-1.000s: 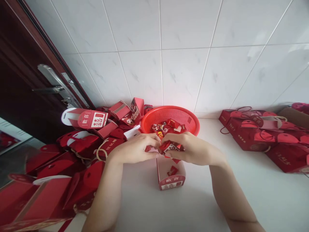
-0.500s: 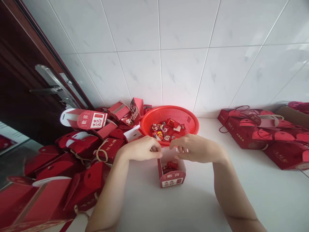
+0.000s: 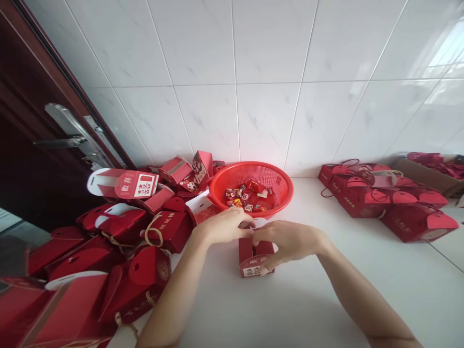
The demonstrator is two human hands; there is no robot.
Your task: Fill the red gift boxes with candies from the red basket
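Note:
A small red gift box (image 3: 249, 263) with white-and-red lettering on its front stands upright on the white table. Its long side panels are now folded inward over the top, leaving a narrow dark gap between them. My left hand (image 3: 226, 225) has its fingers bent over the box's back left edge, holding the panel there. Across the right side reaches my right hand (image 3: 292, 241), fingers on the top and thumb at the front face. Both hands are closed on the box. Behind it, a red plastic basket (image 3: 286, 195) holds several wrapped candies (image 3: 245, 196).
Red boxes (image 3: 134, 275) lie heaped along the left, some with rope handles. More closed red boxes (image 3: 366, 198) stand in rows at the right, near a cardboard box (image 3: 416, 175) of pink-red material. A tiled wall (image 3: 203, 116) rises behind; a dark door (image 3: 25, 96) is at left.
The box's side panels have swung inward, hiding the red contents seen inside before. My right hand has moved lower toward the front, and the view has shifted slightly.

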